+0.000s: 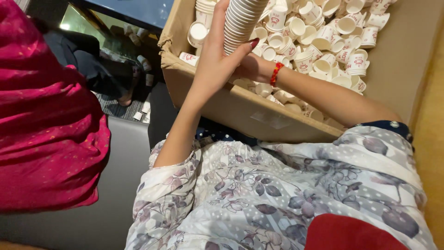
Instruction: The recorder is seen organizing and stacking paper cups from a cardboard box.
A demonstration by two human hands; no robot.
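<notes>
Stacking step, I judge — left hand (213, 65) clamped round the nested cup stack (240, 21) over the box's (259, 118) near-left corner, right hand's (247, 68) grip hidden — another loose cup (277, 41) wants picking

We see our left hand (217, 60) wrapped around a tall stack of paper cups (240, 21). Our right hand (247, 68), with a red bracelet (276, 73) on its wrist, sits behind it. Loose white cups (323, 32) fill the cardboard box (245, 111).
</notes>
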